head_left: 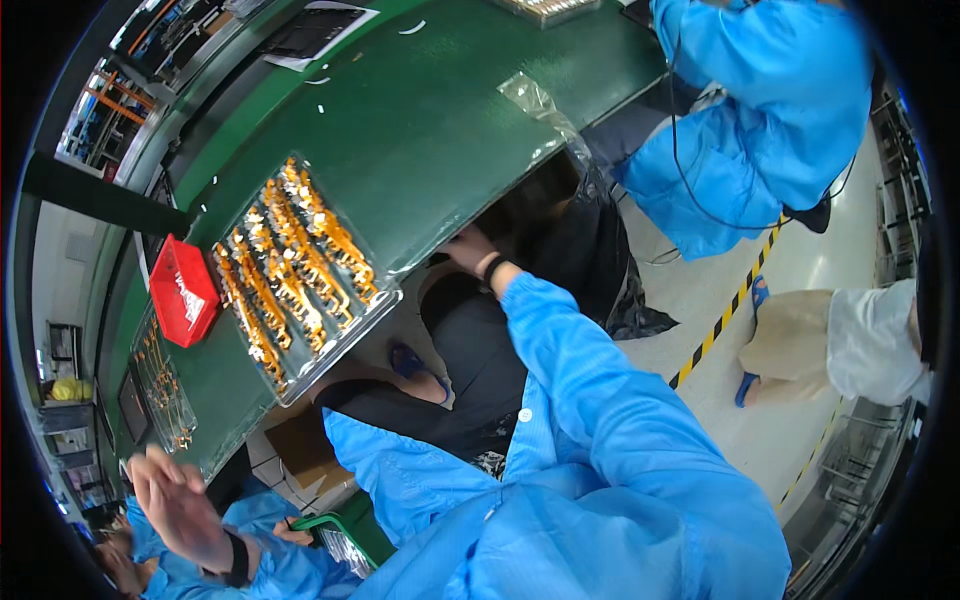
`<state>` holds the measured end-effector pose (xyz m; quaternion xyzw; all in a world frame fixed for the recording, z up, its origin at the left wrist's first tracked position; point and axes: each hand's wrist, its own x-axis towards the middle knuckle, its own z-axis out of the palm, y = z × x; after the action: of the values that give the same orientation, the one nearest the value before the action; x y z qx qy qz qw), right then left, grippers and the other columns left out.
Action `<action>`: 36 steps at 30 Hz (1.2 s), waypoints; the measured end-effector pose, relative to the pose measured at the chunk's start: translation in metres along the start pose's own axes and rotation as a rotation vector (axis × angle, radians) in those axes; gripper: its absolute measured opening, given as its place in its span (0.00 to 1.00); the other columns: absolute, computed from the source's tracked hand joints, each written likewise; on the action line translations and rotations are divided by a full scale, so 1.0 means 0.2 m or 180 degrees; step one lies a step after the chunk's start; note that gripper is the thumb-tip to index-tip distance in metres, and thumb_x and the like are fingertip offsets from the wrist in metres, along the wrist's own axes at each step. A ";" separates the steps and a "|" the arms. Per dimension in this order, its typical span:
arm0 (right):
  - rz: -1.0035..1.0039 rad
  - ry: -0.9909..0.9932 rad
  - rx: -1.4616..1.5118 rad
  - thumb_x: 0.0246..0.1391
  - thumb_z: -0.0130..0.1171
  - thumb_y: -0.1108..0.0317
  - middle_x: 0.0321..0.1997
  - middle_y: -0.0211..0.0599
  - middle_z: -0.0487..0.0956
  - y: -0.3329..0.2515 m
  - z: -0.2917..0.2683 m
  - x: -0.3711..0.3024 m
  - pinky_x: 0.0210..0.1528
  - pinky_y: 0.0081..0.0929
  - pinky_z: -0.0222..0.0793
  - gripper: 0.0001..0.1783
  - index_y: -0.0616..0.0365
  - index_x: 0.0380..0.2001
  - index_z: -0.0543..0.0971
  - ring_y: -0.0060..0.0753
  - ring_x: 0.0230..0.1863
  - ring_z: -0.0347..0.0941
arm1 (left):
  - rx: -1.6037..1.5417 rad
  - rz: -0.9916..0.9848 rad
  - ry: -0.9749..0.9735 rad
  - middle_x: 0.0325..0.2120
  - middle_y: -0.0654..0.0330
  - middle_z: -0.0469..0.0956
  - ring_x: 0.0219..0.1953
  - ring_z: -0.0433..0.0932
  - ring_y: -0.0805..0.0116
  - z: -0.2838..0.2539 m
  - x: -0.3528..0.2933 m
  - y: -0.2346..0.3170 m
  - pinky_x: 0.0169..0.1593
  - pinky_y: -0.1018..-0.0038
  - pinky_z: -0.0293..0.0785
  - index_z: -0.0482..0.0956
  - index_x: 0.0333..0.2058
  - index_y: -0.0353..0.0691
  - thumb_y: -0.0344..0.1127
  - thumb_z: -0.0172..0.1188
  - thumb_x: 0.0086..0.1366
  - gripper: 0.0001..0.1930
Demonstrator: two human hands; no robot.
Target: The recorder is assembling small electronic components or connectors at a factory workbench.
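Observation:
My left hand (180, 505) is raised at the lower left, off the table's near edge. Its fingers are loosely apart and nothing shows in them; motion blurs it a little. Low by the table edge, my right hand (470, 250) reaches toward the dark space under the tabletop, its fingers mostly hidden. Both wrists wear black bands. A clear plastic tray (390, 302) lies on the green table between the hands, its corner jutting over the edge. In it lie several rows of orange flexible circuit strips (290, 262).
A red plastic bin (182, 290) stands left of the tray, with another tray of parts (165, 390) beyond. A black plastic bag (625, 290) hangs near my right arm. One co-worker in blue (770, 110) sits at upper right, another at lower left by a green crate (365, 525).

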<state>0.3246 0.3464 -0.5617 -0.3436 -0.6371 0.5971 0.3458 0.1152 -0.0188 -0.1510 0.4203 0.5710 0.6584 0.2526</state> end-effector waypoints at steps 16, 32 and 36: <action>-0.0524 0.1915 0.3509 0.53 0.61 0.65 0.45 0.45 0.80 1.05 -0.69 0.82 0.49 0.36 0.73 0.16 0.63 0.43 0.76 0.45 0.45 0.78 | 0.0022 -0.0345 -0.3061 0.22 0.49 0.77 0.28 0.78 0.54 0.09 -0.25 -0.48 0.36 0.61 0.74 0.70 0.34 0.31 0.33 0.59 0.62 0.10; 0.1261 0.0007 0.0907 0.62 0.52 0.56 0.33 0.36 0.81 -0.08 -0.17 0.08 0.30 0.28 0.71 0.16 0.56 0.43 0.78 0.32 0.31 0.77 | 0.1141 -0.1268 -0.2089 0.19 0.60 0.77 0.18 0.73 0.74 0.66 -0.30 -0.62 0.22 0.79 0.67 0.78 0.27 0.36 0.24 0.66 0.55 0.05; 0.1629 -0.0468 0.3544 0.66 0.45 0.59 0.42 0.40 0.82 -0.53 -0.16 -0.22 0.53 0.41 0.69 0.17 0.58 0.45 0.78 0.39 0.44 0.78 | 0.1456 -0.1107 -0.1642 0.22 0.61 0.76 0.18 0.68 0.77 0.70 -0.28 -0.67 0.23 0.81 0.63 0.79 0.35 0.35 0.26 0.66 0.58 0.07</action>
<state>0.3718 0.3208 -0.4563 -0.2115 -0.1493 0.9262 0.2742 0.2422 0.0405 -0.2950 0.5145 0.6835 0.3340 0.3956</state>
